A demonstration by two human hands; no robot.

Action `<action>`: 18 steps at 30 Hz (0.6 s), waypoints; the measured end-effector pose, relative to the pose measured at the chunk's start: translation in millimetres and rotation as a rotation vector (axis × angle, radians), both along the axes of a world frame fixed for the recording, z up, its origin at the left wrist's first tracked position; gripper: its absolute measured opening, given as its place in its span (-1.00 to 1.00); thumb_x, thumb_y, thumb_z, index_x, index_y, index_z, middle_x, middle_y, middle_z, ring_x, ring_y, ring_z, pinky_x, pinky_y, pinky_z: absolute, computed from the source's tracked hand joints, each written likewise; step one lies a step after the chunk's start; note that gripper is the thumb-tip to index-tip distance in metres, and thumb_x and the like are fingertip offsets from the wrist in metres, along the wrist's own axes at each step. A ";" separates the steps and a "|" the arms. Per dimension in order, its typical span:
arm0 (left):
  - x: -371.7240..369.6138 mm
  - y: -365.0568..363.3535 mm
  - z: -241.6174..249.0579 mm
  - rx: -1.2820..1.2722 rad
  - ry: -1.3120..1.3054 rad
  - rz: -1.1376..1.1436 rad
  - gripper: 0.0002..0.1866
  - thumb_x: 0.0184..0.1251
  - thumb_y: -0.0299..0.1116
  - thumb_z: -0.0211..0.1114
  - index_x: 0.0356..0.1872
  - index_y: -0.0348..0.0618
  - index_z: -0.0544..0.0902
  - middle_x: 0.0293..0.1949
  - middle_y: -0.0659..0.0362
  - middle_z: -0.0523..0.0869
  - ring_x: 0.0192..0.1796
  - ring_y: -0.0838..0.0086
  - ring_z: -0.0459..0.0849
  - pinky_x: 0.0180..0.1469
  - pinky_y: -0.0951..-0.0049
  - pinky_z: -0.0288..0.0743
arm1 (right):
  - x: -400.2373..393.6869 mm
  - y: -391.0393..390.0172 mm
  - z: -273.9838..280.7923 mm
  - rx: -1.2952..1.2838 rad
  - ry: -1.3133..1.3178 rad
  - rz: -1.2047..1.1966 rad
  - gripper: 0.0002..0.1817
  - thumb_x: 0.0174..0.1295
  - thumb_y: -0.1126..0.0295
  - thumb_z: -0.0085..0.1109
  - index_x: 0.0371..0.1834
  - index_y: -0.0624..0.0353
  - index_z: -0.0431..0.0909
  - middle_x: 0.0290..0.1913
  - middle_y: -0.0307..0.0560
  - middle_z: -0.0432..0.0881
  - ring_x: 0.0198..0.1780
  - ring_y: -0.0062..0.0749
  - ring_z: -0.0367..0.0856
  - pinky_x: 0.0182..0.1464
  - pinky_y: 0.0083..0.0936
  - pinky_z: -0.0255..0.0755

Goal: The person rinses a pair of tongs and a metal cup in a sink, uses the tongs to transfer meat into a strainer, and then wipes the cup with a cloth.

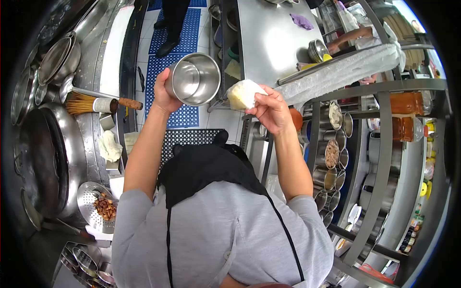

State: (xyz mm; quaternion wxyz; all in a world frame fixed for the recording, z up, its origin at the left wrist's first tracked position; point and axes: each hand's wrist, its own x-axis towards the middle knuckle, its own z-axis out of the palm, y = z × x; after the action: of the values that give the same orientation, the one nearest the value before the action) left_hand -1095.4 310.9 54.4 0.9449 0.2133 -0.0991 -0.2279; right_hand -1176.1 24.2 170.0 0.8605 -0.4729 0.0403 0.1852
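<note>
My left hand point(165, 93) is wrapped round the side of a shiny steel cup point(196, 79), whose open mouth faces me and shows nothing inside. Level with it on the right, my right hand point(271, 108) pinches a crumpled white cloth point(243, 94) with a yellowish patch. A narrow gap separates the cloth from the cup. Both are held up over the floor, in front of my black apron point(206, 168).
Left: a wok point(41, 163), a brush point(91, 104) and a perforated ladle point(89, 204) with brown pieces. Ahead is a steel table point(269, 43) with stacked bowls point(317, 49). Right: metal racks point(384, 144) with steel containers. Another person's legs point(174, 21) stand on blue matting; another person's arm point(350, 37) shows behind the table.
</note>
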 end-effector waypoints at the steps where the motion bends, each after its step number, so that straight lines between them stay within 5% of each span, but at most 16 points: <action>1: -2.7 -4.7 -0.6 -0.008 0.011 -0.009 -0.21 0.35 0.25 0.03 0.34 -0.25 0.41 0.27 -0.06 0.56 0.27 0.12 0.58 0.33 0.05 0.46 | -6.0 -0.3 -4.2 0.090 0.014 -0.026 -0.67 0.28 0.55 0.18 0.11 0.37 0.54 -0.06 0.05 0.71 -0.13 -0.27 0.75 -0.09 -0.31 0.71; 9: -24.1 -41.9 6.3 0.023 0.149 -0.098 -0.24 0.24 0.25 0.16 0.25 -0.18 0.51 0.16 0.01 0.65 0.18 0.18 0.64 0.27 0.07 0.50 | -6.5 31.3 39.2 0.118 -0.106 -0.077 -0.66 0.32 0.53 0.15 0.15 0.36 0.49 -0.03 0.07 0.69 -0.16 -0.29 0.74 -0.22 -0.44 0.73; 13: -36.2 -47.8 9.2 0.077 0.193 -0.119 -0.27 0.23 0.24 0.17 0.23 -0.16 0.53 0.17 0.03 0.65 0.19 0.19 0.62 0.29 0.06 0.45 | -2.7 49.5 12.9 -1.217 -0.665 -0.146 -0.78 0.28 0.51 0.16 -0.04 0.28 0.64 -0.40 0.01 0.72 -0.41 -0.41 0.70 -0.35 -0.47 0.55; 15: -38.6 -47.0 6.0 0.068 0.222 -0.140 -0.26 0.23 0.27 0.14 0.22 -0.15 0.53 0.16 0.04 0.65 0.20 0.18 0.61 0.31 0.06 0.43 | -6.0 57.5 9.7 -1.323 -0.895 -0.165 -0.77 0.19 0.54 0.20 -0.08 0.19 0.67 -0.43 0.16 0.67 -0.50 -0.21 0.70 -0.36 -0.44 0.53; 18: -38.5 -47.1 1.7 0.029 0.193 -0.180 -0.25 0.25 0.29 0.10 0.21 -0.16 0.54 0.16 0.02 0.65 0.22 0.18 0.60 0.30 0.05 0.44 | -7.6 74.2 8.8 -1.107 -0.829 0.112 -0.78 0.10 0.59 0.15 -0.18 0.20 0.66 -0.33 0.22 0.68 -0.26 0.10 0.70 -0.20 -0.18 0.57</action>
State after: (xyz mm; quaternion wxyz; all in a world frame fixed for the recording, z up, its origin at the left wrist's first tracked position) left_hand -1133.9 263.8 56.2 0.9225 0.1943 -0.0230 -0.3327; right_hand -1183.7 98.4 178.8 0.4261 -0.8755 -0.2277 -0.0144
